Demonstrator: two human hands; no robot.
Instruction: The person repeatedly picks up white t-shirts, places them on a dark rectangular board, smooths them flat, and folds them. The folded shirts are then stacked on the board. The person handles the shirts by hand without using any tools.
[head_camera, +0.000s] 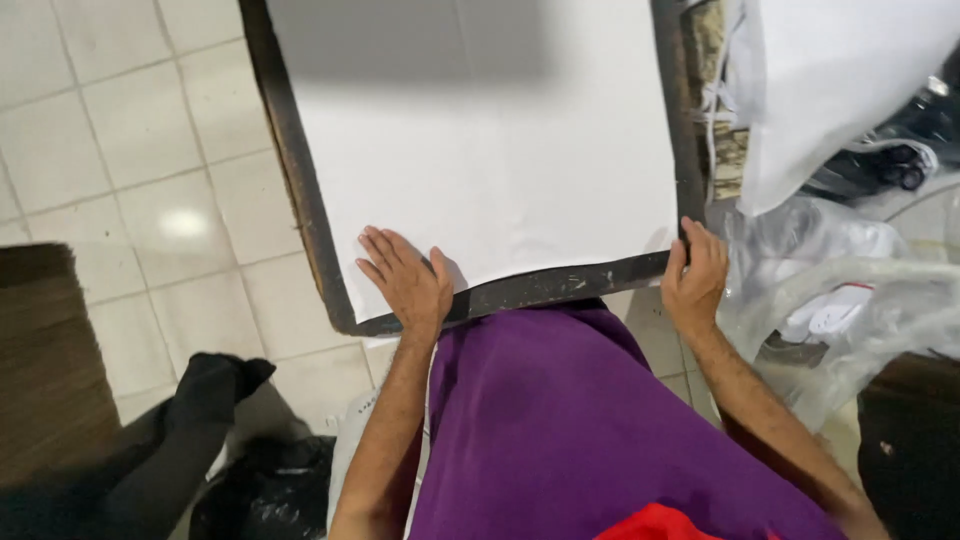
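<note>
White sheet (480, 150) under left hand (405, 282)

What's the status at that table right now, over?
Left hand flat on white sheet. Right hand grips board's dark frame corner. Nothing on the sheet.

white sheet (480, 130) cut off at top edge, clear plastic bags' (850, 290) contents unclear — blurred
</note>
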